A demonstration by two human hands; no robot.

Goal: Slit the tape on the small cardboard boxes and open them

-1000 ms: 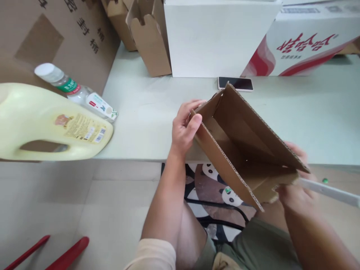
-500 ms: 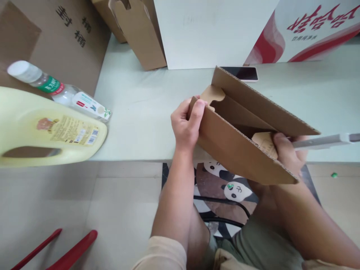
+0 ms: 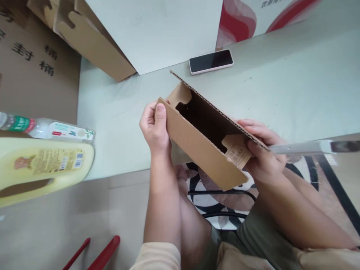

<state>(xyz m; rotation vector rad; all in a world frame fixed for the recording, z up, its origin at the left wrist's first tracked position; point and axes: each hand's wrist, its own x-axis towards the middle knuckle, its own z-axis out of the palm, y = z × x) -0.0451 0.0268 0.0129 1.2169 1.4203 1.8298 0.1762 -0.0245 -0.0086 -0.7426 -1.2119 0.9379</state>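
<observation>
A small brown cardboard box (image 3: 202, 138) with its top side open is held tilted above the table's front edge. My left hand (image 3: 157, 123) pinches its upper-left end, thumb on the near panel. At the lower-right end my right hand (image 3: 266, 152) grips the far panel, fingers behind it and thumb on the inner side. A folded end flap (image 3: 237, 150) with faint print stands inside beside that thumb. A slim pale grey bar (image 3: 300, 147) with a dark end sticks out rightward past my right hand; whether the hand touches it I cannot tell.
On the pale green table (image 3: 123, 142) lie a phone (image 3: 211, 61), a plastic bottle (image 3: 56, 129) and a yellow jug (image 3: 45, 165). White boxes (image 3: 163, 30), brown cartons (image 3: 92, 41) and a large carton (image 3: 36, 82) stand behind. Red legs (image 3: 104, 255) show below left.
The view has shifted, so the phone and back boxes sit further left. The box's two long panels stand closer together, and my right fingers now reach around the outside of the far panel.
</observation>
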